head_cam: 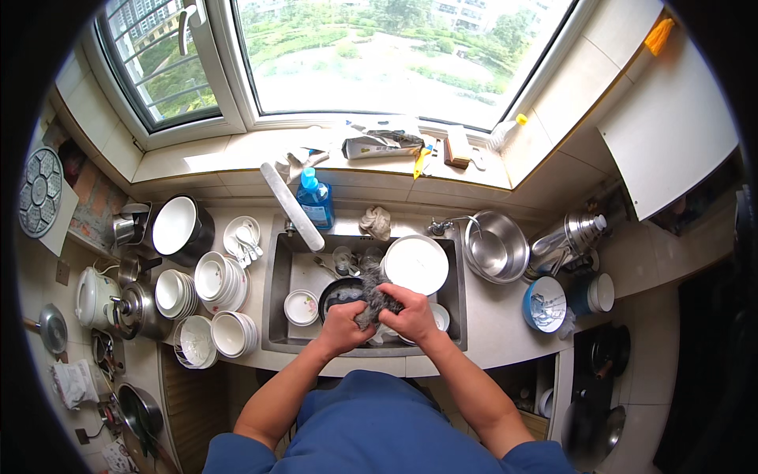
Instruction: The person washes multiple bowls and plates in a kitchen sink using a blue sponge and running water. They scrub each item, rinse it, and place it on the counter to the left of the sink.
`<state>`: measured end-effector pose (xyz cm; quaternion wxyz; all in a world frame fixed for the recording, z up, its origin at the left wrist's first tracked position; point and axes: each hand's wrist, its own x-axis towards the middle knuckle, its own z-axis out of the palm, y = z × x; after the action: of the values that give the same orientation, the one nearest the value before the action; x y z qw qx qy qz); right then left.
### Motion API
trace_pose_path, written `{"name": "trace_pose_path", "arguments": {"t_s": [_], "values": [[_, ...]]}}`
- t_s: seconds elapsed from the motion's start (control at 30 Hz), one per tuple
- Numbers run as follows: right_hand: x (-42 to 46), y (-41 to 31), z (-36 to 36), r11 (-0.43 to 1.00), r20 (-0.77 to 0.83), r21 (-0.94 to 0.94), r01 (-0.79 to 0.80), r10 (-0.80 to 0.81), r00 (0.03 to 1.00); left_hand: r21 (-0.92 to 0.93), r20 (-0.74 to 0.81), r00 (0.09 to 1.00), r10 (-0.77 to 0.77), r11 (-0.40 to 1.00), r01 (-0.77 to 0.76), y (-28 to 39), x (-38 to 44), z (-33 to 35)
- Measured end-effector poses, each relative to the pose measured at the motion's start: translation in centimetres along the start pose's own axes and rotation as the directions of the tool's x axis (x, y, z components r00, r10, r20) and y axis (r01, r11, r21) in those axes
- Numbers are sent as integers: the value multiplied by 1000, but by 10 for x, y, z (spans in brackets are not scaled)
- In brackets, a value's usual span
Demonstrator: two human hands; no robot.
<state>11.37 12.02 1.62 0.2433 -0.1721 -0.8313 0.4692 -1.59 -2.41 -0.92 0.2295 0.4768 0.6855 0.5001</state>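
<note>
Both hands hold a dark grey, fuzzy cloth or scrubbing pad over the sink. My left hand grips its lower left side, and my right hand grips its right side. Below the hands, partly hidden, lies a dark pan. A large white bowl or plate rests at the sink's right. Small floral dishes sit at its left, and a white dish shows beside my right hand. Glasses and cutlery lie near the back of the sink.
Stacked white bowls crowd the left counter, with a lidded kettle behind. A faucet spout and a blue soap bottle stand at the sink's back. Steel basins and a blue bowl are on the right.
</note>
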Motion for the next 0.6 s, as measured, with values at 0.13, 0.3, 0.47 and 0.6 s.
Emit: {"name": "trace_pose_path", "arguments": {"t_s": [0.13, 0.3, 0.47, 0.6], "values": [[-12, 23, 5, 889, -42, 352, -292, 326, 944, -108, -66, 998, 2, 994, -9, 3, -11, 4], [-63, 128, 24, 880, -55, 148, -451, 462, 885, -414, -96, 988, -125, 907, 74, -4, -5, -1], [-93, 123, 8, 815, -176, 57, -577, 577, 798, -429, 4, 973, -230, 879, 209, -9, -10, 1], [-90, 101, -7, 844, -216, 160, -512, 536, 816, -373, 31, 976, -216, 904, 211, -12, -7, 14]]}}
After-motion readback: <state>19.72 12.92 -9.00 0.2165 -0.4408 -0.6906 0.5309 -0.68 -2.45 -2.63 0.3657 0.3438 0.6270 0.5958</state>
